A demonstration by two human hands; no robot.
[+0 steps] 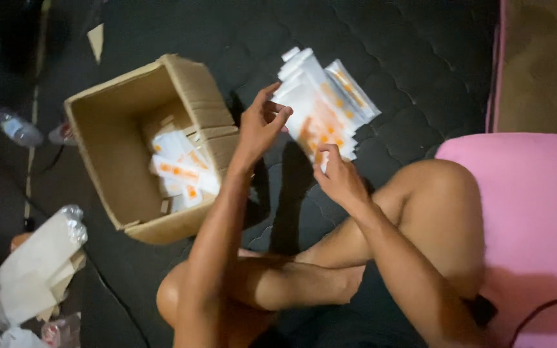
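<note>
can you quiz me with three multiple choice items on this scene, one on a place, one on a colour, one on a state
1. Where does the cardboard box lie relative to the left hand?
A. to its left in the picture
B. to its right in the picture
C. on the pink cushion

2. What colour are the markings on the white packets?
A. green
B. orange
C. blue

3. What state is the box in?
A. taped shut
B. crushed flat
C. open, with packets inside

Answers:
1. A, the box sits on the dark mat left of the hand.
2. B, orange marks show on the fanned packets held by both hands, the right hand lower.
3. C, its flaps are open and similar packets lie within.
</note>
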